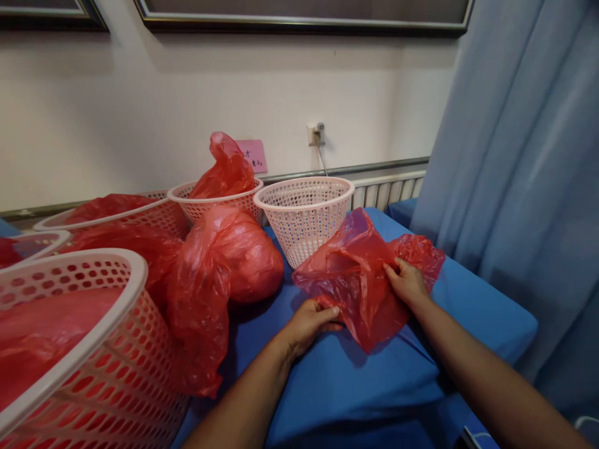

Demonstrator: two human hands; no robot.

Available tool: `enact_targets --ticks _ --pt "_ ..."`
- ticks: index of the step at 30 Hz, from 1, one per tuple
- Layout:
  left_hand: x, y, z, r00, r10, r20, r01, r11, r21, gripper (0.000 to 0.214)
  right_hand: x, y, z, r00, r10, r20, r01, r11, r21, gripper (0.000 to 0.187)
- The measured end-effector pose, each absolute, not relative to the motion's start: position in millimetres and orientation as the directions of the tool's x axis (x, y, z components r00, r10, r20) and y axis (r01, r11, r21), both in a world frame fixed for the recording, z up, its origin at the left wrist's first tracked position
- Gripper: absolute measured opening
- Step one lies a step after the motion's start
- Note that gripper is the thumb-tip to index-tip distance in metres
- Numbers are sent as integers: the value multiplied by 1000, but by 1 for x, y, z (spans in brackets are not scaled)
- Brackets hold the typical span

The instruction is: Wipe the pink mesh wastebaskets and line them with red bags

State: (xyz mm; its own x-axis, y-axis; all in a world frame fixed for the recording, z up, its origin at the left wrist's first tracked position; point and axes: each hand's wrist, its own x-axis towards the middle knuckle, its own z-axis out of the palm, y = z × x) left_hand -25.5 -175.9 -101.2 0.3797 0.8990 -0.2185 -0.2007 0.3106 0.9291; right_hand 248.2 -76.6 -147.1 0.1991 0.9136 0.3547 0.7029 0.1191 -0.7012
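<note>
A crumpled red plastic bag (360, 274) lies on the blue-covered table (337, 380) in front of me. My left hand (311, 321) pinches its lower left edge, thumb on top. My right hand (407, 284) grips the bag's right side, fingers closed on the plastic. Just behind the bag stands an unlined white perforated basket (304, 212), upright.
Several white baskets lined with red bags stand at left: one close by (79, 349), others further back (219, 196). A loose bulging red bag (224, 268) lies between them. A blue curtain (519, 156) hangs at right. A wall socket (317, 133) and radiator (388, 187) are behind.
</note>
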Motion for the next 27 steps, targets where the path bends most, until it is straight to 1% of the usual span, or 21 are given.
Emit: enact_targets --ticks 3,7,9,11,13,14,15,16,17,18,19,20,21,23,24,25,27 --pt "-29 -174 -91 285 934 -217 -355 313 881 28 253 -75 -147 282 893 350 705 55 -708 34" --pt "-39 -168 -78 32 972 -231 -531 212 820 16 262 -73 -147 361 863 353 700 -1 -715 36" --pt "-44 -164 -75 -44 966 -254 -568 185 802 15 264 -72 -147 371 859 354 702 -9 -712 37" --pt "-47 -160 -75 -98 966 -239 -568 142 810 17 265 -71 -148 361 864 352 707 -8 -707 37" --pt "-49 -159 -76 -207 967 -145 -523 15 852 22 264 -70 -150 337 876 345 716 0 -698 35" --pt "-49 -160 -77 -291 955 -60 -458 -84 885 25 263 -70 -151 323 883 341 721 4 -693 34" --pt "-49 -163 -77 -375 926 56 -351 -197 916 26 263 -69 -152 311 888 338 726 7 -687 33" --pt "-48 -166 -78 -430 881 198 -202 -308 930 27 262 -68 -154 300 893 335 732 10 -682 32" --pt "-47 -170 -79 -438 825 357 -27 -409 912 26 262 -67 -156 290 897 333 737 13 -676 31" --pt "-45 -174 -79 -390 765 512 154 -494 856 26 261 -66 -157 280 901 332 741 17 -671 31" --pt "-42 -179 -79 -291 709 642 315 -563 764 30 261 -65 -159 272 903 332 746 20 -666 30" --pt "-39 -183 -80 -164 658 735 439 -619 651 39 261 -64 -160 263 906 333 749 26 -662 30" --pt "-35 -187 -80 -29 616 788 527 -660 536 49 261 -64 -161 254 907 336 752 33 -658 29" --pt "-27 -191 -80 195 572 797 622 -700 350 66 260 -63 -163 235 909 344 757 51 -652 28" --pt "-23 -192 -80 264 568 779 647 -704 294 67 260 -63 -163 224 910 348 758 62 -649 27" --pt "-20 -192 -80 307 571 762 664 -702 259 59 259 -64 -164 212 912 351 759 72 -647 27" --pt "-18 -192 -79 337 576 745 671 -702 239 31 258 -64 -164 191 917 351 760 88 -643 27"
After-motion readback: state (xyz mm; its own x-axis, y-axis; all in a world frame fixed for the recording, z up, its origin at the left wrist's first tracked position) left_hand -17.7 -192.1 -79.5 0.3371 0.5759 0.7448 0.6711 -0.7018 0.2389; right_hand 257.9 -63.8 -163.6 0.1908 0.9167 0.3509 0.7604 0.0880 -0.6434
